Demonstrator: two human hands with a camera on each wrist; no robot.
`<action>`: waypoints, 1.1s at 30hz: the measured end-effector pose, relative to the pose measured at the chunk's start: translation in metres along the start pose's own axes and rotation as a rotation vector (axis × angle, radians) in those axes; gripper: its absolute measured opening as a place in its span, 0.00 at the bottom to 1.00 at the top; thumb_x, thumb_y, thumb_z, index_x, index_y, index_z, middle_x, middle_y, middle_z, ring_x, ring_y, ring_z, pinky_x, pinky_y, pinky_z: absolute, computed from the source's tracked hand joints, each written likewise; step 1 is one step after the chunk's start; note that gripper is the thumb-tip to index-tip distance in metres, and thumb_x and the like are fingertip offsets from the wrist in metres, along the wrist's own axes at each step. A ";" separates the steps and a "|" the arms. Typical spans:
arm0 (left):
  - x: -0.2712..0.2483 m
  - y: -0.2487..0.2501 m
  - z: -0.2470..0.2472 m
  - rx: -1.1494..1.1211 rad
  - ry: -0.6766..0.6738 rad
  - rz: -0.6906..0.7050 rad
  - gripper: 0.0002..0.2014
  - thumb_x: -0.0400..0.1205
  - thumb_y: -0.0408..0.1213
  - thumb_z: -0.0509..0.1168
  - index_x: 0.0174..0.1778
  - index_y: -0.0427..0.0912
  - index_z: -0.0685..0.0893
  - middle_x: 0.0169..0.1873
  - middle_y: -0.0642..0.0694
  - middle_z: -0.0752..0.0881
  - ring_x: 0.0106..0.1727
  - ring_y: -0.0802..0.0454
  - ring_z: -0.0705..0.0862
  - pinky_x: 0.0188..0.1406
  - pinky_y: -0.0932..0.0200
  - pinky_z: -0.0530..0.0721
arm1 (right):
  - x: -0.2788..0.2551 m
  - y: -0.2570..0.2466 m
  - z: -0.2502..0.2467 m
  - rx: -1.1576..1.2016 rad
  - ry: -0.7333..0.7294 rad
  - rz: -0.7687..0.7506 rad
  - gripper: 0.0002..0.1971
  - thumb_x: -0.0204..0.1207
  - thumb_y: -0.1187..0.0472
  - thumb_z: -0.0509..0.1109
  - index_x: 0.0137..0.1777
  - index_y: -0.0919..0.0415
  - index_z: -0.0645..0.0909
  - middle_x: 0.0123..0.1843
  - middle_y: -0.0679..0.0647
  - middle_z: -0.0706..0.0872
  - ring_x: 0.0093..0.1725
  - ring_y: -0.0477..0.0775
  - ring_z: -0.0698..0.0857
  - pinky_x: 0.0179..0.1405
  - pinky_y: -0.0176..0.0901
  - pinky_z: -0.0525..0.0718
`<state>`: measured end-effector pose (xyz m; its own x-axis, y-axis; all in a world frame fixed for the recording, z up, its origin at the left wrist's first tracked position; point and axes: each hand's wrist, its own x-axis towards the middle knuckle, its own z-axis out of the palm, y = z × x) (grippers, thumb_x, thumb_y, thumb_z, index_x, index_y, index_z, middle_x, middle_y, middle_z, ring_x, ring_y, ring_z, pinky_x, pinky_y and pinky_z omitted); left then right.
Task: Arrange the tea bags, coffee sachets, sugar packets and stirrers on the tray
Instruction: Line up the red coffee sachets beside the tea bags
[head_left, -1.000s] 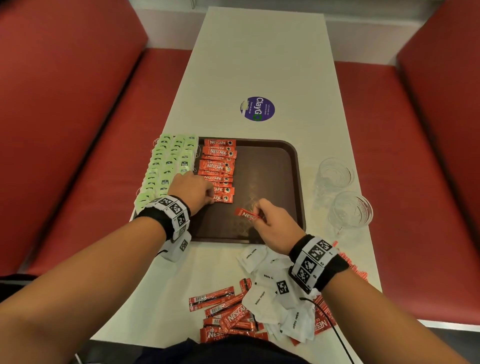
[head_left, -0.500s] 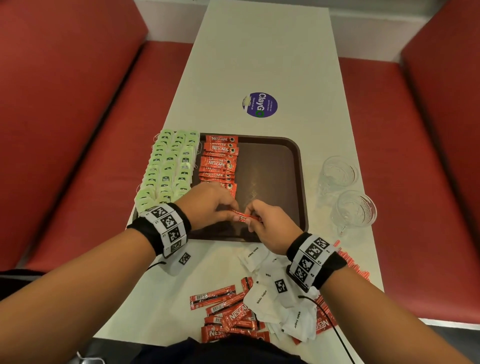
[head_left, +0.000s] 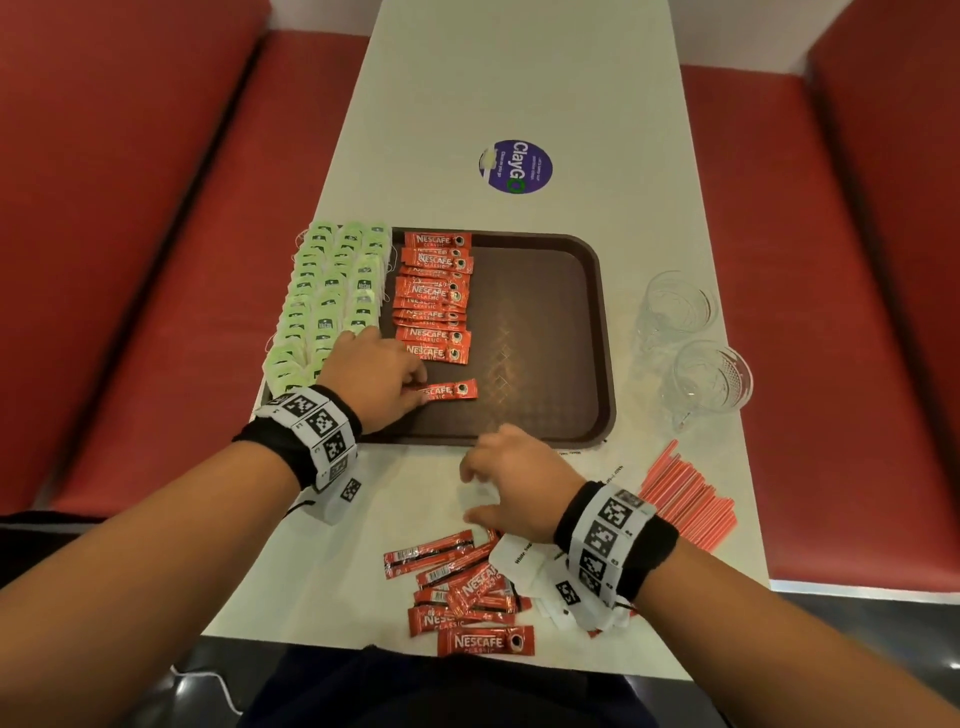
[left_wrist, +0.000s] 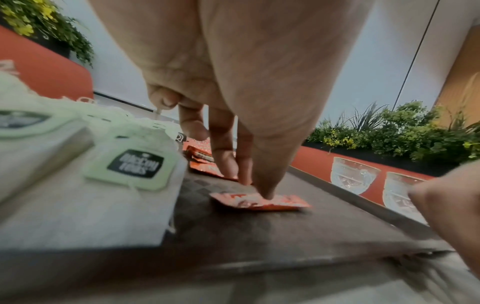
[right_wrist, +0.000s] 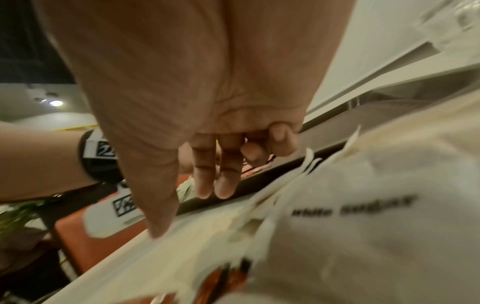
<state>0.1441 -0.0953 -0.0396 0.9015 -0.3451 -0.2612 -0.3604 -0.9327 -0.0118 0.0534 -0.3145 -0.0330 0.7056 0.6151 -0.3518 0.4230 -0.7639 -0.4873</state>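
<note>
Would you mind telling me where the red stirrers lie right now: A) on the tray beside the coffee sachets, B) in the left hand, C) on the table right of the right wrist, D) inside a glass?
C: the stirrers lie bundled on the table, off the tray, just right of the right wrist.

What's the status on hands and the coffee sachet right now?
Left hand fingers press lone coffee sachet onto tray. Right hand open, empty, over table. Nothing obstructing.
</note>
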 end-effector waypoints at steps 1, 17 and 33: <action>0.000 0.002 0.000 -0.028 0.006 0.011 0.16 0.79 0.63 0.66 0.57 0.62 0.85 0.52 0.58 0.86 0.57 0.50 0.77 0.59 0.47 0.73 | -0.002 -0.005 0.004 -0.018 -0.031 -0.022 0.23 0.72 0.41 0.77 0.62 0.51 0.82 0.56 0.47 0.83 0.57 0.50 0.74 0.57 0.47 0.78; 0.031 0.000 -0.007 0.005 0.028 -0.050 0.07 0.81 0.53 0.69 0.52 0.61 0.87 0.51 0.55 0.88 0.58 0.48 0.80 0.59 0.48 0.76 | -0.039 -0.023 0.033 -0.385 -0.294 -0.233 0.39 0.60 0.33 0.81 0.66 0.53 0.78 0.59 0.54 0.80 0.57 0.56 0.73 0.58 0.54 0.75; -0.068 0.029 -0.010 -0.205 -0.110 0.238 0.09 0.83 0.53 0.66 0.52 0.55 0.87 0.43 0.59 0.84 0.48 0.56 0.81 0.46 0.57 0.80 | -0.024 -0.027 0.036 -0.374 -0.137 -0.183 0.25 0.72 0.41 0.76 0.63 0.56 0.79 0.57 0.54 0.83 0.59 0.58 0.76 0.57 0.55 0.74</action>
<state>0.0743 -0.1001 -0.0124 0.7623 -0.5531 -0.3362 -0.4922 -0.8327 0.2538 0.0045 -0.3020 -0.0404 0.5287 0.7479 -0.4014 0.7284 -0.6425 -0.2378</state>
